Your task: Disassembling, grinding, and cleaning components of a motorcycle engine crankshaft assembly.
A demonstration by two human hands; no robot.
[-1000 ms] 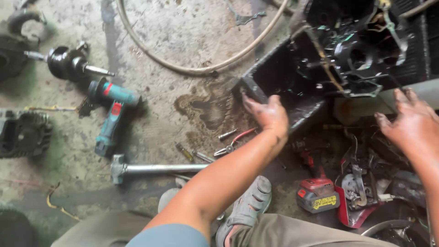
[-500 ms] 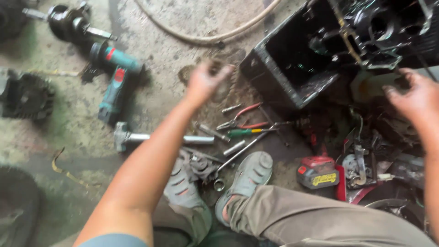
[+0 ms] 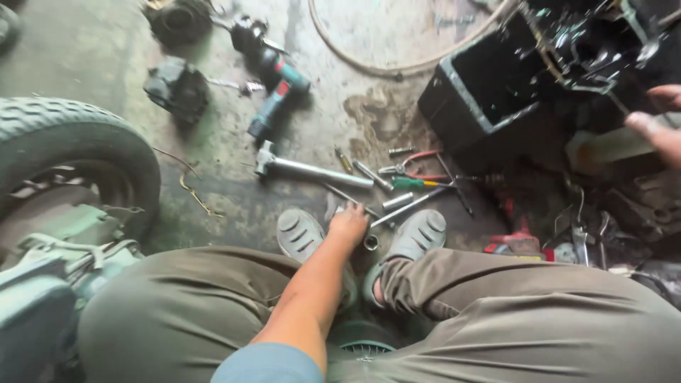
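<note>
My left hand (image 3: pixel 348 223) reaches down between my two grey sandals (image 3: pixel 299 232) to the concrete floor. Its fingers curl over small metal pieces beside a loose socket (image 3: pixel 370 242) and a thin steel rod (image 3: pixel 408 206); what they hold is hidden. My right hand (image 3: pixel 657 125) shows only as fingers at the right edge, against a black engine casing (image 3: pixel 496 85). Just ahead of my left hand lie a long steel wrench handle (image 3: pixel 316 171), red-handled pliers (image 3: pixel 417 162) and a green screwdriver (image 3: pixel 418 183).
A teal cordless drill (image 3: pixel 278 92) and dark machine parts (image 3: pixel 177 89) lie on the far floor. A tyre (image 3: pixel 78 145) stands at the left. A pale hose (image 3: pixel 397 69) loops at the top. A red power tool (image 3: pixel 516 242) and several metal tools clutter the right.
My left hand has drawn back from the engine casing to the floor between my feet. The view has swung left, bringing the tyre in. My right hand has slid toward the right edge.
</note>
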